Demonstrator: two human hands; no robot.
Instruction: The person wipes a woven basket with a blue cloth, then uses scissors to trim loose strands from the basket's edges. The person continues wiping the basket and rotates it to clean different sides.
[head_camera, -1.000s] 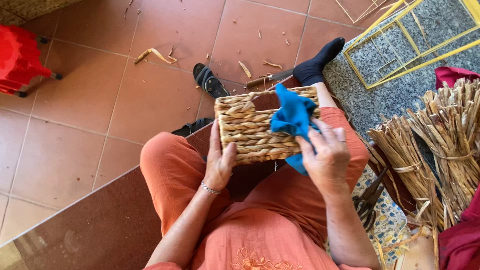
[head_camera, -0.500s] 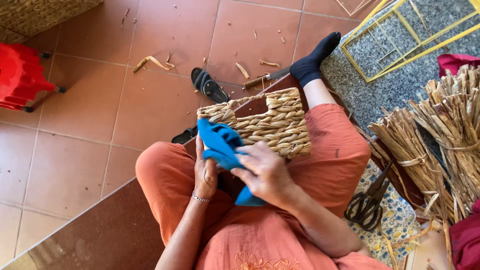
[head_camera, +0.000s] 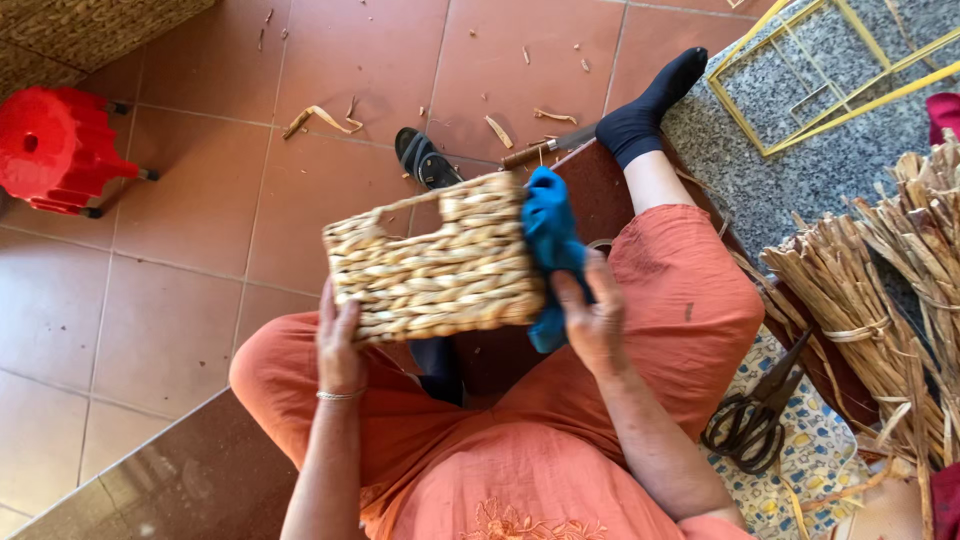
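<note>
A woven straw basket (head_camera: 435, 262) with a cut-out handle rests on its side over my lap. My left hand (head_camera: 338, 340) props it from below at its left end, fingers flat against the weave. My right hand (head_camera: 590, 318) grips a blue cloth (head_camera: 549, 245) and presses it against the basket's right end. I sit in orange clothes, one leg stretched out in a dark sock (head_camera: 645, 107).
Red plastic stool (head_camera: 58, 148) at the far left. A knife (head_camera: 548, 147) and a black sandal (head_camera: 424, 158) lie on the tiled floor among straw scraps. Black scissors (head_camera: 748, 418) and bundles of dried reed (head_camera: 880, 290) sit at my right. Yellow metal frame (head_camera: 800, 75) at the top right.
The basket has been turned and shifted left across my lap. The blue cloth went from the basket's right side to its left, and is now back at its right end.
</note>
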